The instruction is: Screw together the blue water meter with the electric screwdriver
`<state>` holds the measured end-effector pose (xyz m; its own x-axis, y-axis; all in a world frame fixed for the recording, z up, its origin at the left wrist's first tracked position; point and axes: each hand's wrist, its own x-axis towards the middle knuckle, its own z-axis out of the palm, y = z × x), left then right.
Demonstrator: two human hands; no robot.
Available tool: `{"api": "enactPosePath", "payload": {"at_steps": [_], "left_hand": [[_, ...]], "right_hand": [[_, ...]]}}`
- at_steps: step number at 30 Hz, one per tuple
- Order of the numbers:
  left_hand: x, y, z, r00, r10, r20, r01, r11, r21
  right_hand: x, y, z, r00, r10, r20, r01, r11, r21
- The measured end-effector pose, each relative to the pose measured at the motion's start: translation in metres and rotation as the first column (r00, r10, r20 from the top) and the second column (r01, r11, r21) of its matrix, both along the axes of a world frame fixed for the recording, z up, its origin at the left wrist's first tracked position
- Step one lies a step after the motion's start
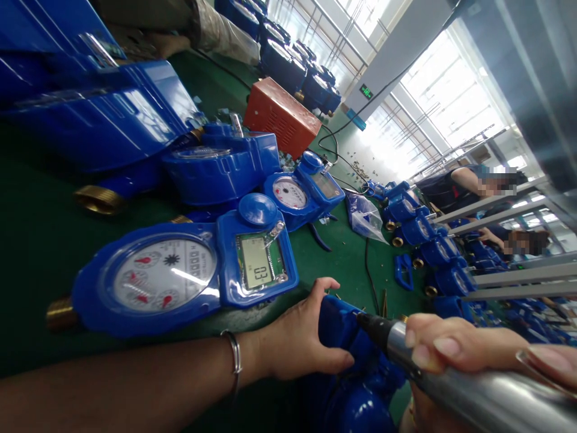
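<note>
My left hand (300, 337), with a silver bangle at the wrist, is wrapped round the end of a blue water meter (345, 328) that lies tilted at the bottom centre. Gripped in my right hand (455, 346) is a silver electric screwdriver (478, 391) with a black nose (374, 328). Its tip meets the edge of the meter's blue housing; the screw there is too small to make out. Left of my hands lies another water meter (164, 276) with a round dial, brass thread and a lit display (256, 263) reading 03.
Behind stand more blue meters (220, 162) and a red-orange metal box (282, 117) with cables. A plastic bag (365, 216), a blue frame (403, 272) and loose screws lie on the green table (342, 258). Rows of meters (435, 252) line the right; co-workers sit beyond.
</note>
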<state>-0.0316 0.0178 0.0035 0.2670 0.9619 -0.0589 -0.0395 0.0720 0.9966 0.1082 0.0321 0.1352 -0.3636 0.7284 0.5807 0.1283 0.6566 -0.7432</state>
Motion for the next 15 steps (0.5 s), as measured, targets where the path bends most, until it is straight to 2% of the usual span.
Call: {"api": "enactPosePath", "payload": {"at_steps": [3, 6, 11, 13, 15], "left_hand": [[-0.003, 0.000, 0.001, 1.000, -0.018, -0.023, 0.018, 1.000, 0.008], [-0.005, 0.001, 0.003, 0.999, -0.035, -0.036, 0.036, 0.999, 0.011], [-0.005, 0.001, 0.002, 0.998, -0.048, -0.040, 0.049, 0.999, 0.014], [-0.004, 0.001, 0.001, 0.998, -0.049, -0.034, 0.049, 0.999, 0.014], [-0.004, 0.001, 0.001, 0.998, -0.051, -0.026, 0.051, 0.999, 0.013]], "right_hand": [[-0.008, -0.005, 0.015, 0.999, 0.012, 0.043, -0.012, 1.000, 0.008], [-0.005, -0.006, 0.019, 0.999, 0.036, 0.026, -0.038, 0.997, 0.071], [0.013, 0.002, 0.000, 0.986, 0.151, -0.073, -0.136, 0.974, 0.180], [0.014, 0.001, -0.006, 0.984, 0.124, -0.127, -0.102, 0.981, 0.166], [0.010, -0.003, -0.009, 0.982, 0.032, -0.188, -0.010, 0.993, 0.116]]}}
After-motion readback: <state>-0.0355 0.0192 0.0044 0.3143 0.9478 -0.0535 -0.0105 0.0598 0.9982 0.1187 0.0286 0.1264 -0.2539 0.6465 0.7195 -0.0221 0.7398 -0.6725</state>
